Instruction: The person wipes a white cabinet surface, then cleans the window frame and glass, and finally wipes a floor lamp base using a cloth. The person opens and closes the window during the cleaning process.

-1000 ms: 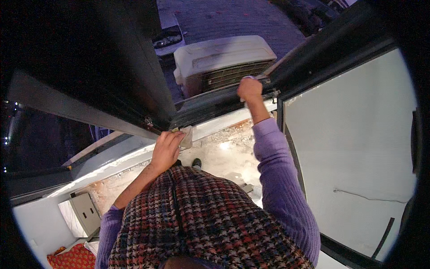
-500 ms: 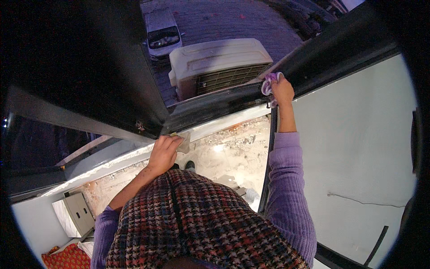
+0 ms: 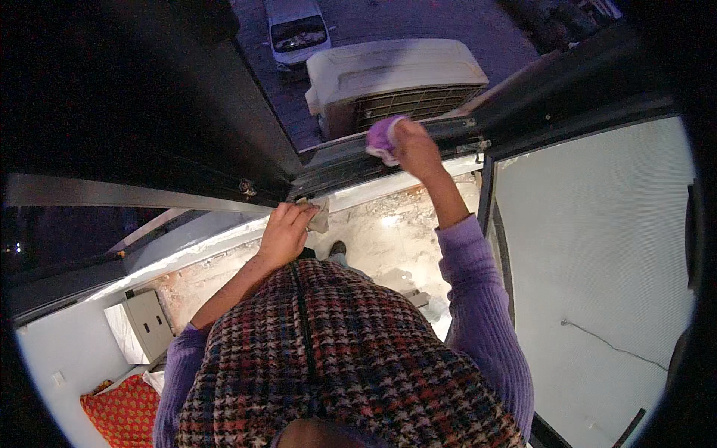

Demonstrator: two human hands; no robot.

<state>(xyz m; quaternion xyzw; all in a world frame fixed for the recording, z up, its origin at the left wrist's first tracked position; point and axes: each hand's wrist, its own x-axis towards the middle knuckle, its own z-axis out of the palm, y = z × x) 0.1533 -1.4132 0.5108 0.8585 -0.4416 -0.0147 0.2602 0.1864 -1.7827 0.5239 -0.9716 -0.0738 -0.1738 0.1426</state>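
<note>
A crumpled purple and white cloth is bunched in the fingers of my right hand, which is slightly blurred. That hand is over the dark window frame, in the middle of its lower rail; I cannot tell whether the cloth touches it. My left hand rests at the near edge of the frame, by the corner where the dark upright meets the rail. Its fingers are closed on a small beige cloth, part of which sticks out to the right.
Outside the opening stands a white air-conditioner outdoor unit, with a parked white car far below. An open window sash fills the right. Down inside are a dusty floor, a small cabinet and a red patterned cushion.
My right hand has moved left along the frame with the purple cloth, away from the right corner, uncovering a metal fitting there. The left hand keeps its place on the frame. The view has shifted slightly.
</note>
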